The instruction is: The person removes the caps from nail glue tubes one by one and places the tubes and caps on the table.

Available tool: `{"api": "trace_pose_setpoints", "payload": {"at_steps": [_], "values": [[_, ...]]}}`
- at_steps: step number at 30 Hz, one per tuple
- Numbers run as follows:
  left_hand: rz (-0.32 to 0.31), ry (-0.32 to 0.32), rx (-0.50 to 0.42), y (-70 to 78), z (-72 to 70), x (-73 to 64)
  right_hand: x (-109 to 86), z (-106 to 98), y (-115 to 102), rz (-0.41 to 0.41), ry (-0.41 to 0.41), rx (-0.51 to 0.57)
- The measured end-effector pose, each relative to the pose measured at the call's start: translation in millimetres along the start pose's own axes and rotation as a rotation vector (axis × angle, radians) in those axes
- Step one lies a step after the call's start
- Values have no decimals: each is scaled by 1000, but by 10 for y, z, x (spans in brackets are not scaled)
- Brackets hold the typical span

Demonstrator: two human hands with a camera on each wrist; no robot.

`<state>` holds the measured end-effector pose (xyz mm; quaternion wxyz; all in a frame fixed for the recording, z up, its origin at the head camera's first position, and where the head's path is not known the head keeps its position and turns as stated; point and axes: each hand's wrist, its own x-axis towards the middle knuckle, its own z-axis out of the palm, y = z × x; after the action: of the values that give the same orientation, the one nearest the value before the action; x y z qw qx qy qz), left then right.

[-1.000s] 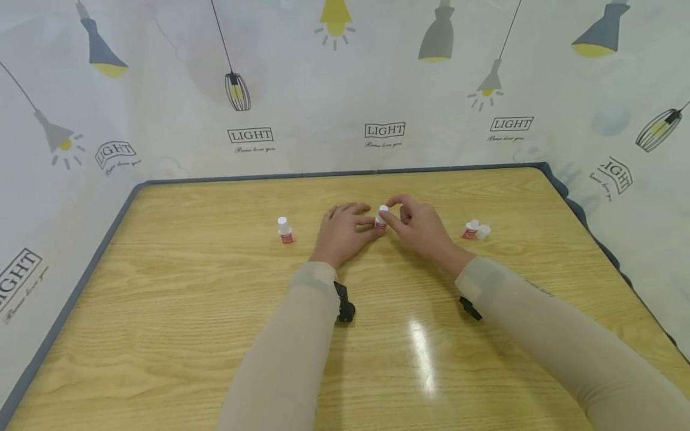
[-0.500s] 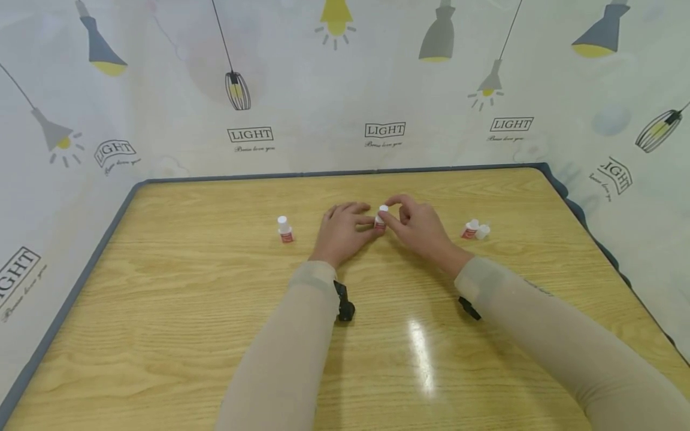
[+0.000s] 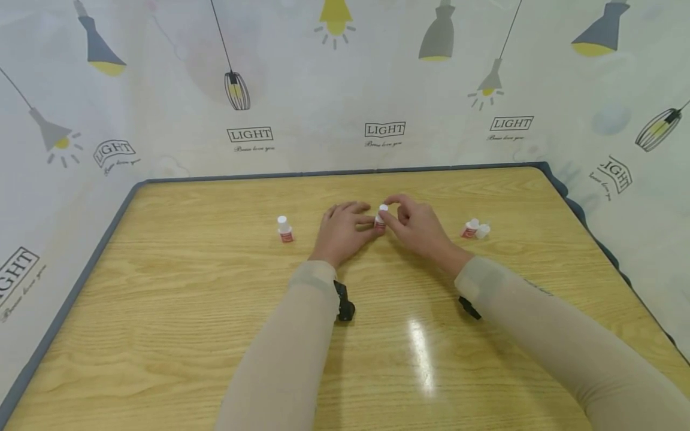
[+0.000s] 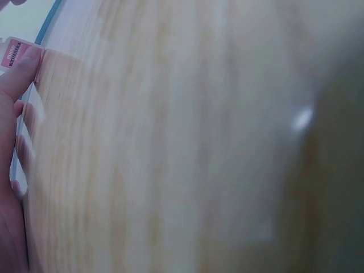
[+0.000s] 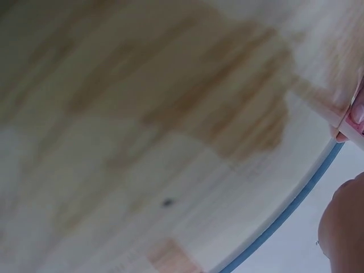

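Three small white bottles with red labels on the wood table (image 3: 188, 299). Middle bottle (image 3: 380, 224) is the one being worked: between the two hands, toward the far side of the table, close to upright. Whether its base rests on the wood, cannot tell; fingers cover it.

Left hand (image 3: 342, 234): thumb and forefinger pinch the bottle low on its body, other fingers spread. Left wrist view shows the thumb lying across the pink-red label (image 4: 15, 53). Right hand (image 3: 423, 228): thumb and forefinger set narrow on the white cap (image 3: 383, 208), remaining fingers tucked in.

Step in hand, as judged: working the cap while the body is held. Good practice: left pinch firm but light, since the walls may give if squeezed; thumb and forefinger opposite each other on the cap; turn about the bottle's own axis, short twists, no sideways pull. Risk: the whole bottle spinning in the left fingers, or tipping.

Containers: left bottle (image 3: 285, 231) upright, appears capped, untouched, well apart from the left hand. Right bottle (image 3: 470, 230) has a shorter top and looks uncapped; loose white piece (image 3: 483, 231) just beside it, probably its cap. Contents: not visible in any; walls and labels hide them. Fill level cannot be told.
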<state>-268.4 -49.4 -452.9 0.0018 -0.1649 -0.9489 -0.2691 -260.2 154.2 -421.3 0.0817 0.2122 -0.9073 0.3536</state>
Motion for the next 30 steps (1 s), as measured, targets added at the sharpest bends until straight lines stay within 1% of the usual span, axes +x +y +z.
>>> {"api": "trace_pose_setpoints", "payload": {"at_steps": [4,8,12,16,23,25,30], "values": [[-1,-1,5,21,-15,-10,1,1,7,3,6,-4],[1,0,0,46,-38,-29,-8,-3,-2,8,-21,31],[0,2,-5,55,-45,-38,-12,-2,-4,-5,-42,52],[-5,2,-4,55,-45,-45,-7,7,7,-9,-32,49],[-2,8,1,51,-42,-46,-6,0,12,20,-17,26],[0,9,3,51,-41,-43,-6,-4,11,26,-28,36],[0,10,2,55,-43,-44,-7,-12,8,6,-68,75]]}}
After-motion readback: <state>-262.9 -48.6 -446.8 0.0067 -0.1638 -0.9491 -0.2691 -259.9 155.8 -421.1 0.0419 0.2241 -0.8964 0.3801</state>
